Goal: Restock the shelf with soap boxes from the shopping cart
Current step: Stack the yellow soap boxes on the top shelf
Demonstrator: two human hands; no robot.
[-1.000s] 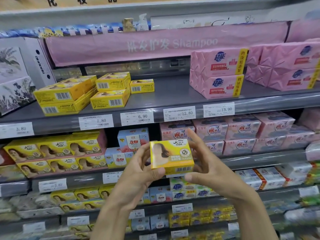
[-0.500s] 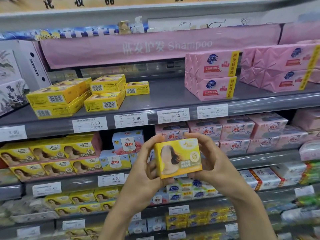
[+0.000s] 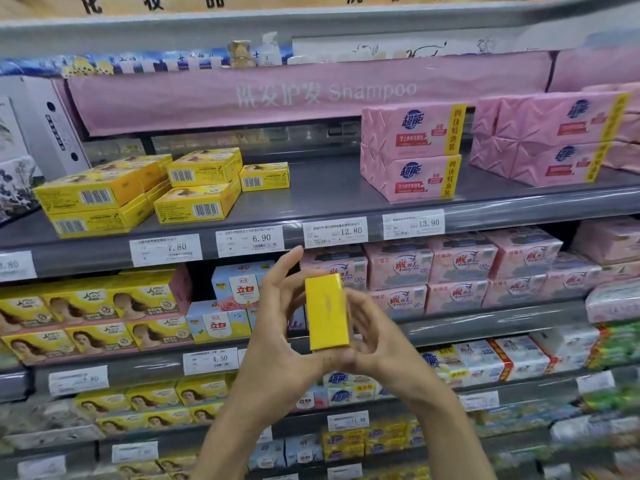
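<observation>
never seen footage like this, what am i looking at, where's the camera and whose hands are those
No machine here: the grip is a person's two bare hands. The one camera sits on their head, looking forward and down, so you see roughly what they see. The left hand and right hand hold a yellow soap box upright between them, a plain narrow side toward us, in front of shop shelves. On the upper shelf lie stacked yellow boxes at the left and pink packs at the right, with price tags along its edge.

"Shampoo" on pink banner (image 3: 311, 95), price tags (image 3: 165, 249) 7.80, 6.90, 12.80, 13.90 on shelf (image 3: 329, 188), 4.50 tag (image 3: 210, 361) below
</observation>
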